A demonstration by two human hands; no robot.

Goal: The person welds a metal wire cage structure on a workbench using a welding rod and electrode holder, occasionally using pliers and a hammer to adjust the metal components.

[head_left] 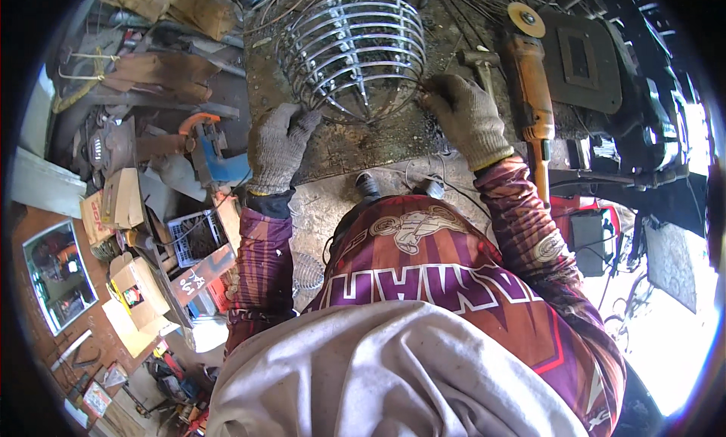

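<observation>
A cage of curved metal rods lies on the dark, stained workbench, its bars crossing a central spine. Thin wire curves round its near end. My left hand, in a grey knitted glove, has its fingers closed at the cage's near left edge. Gloved the same way, my right hand pinches the near right edge between thumb and fingers. The gloves partly hide the wire where they touch it.
A hammer lies just beyond my right hand. Right of it rests an orange angle grinder with a round disc, beside a dark flat plate. At left are a blue vise-like tool, cardboard boxes and a crate.
</observation>
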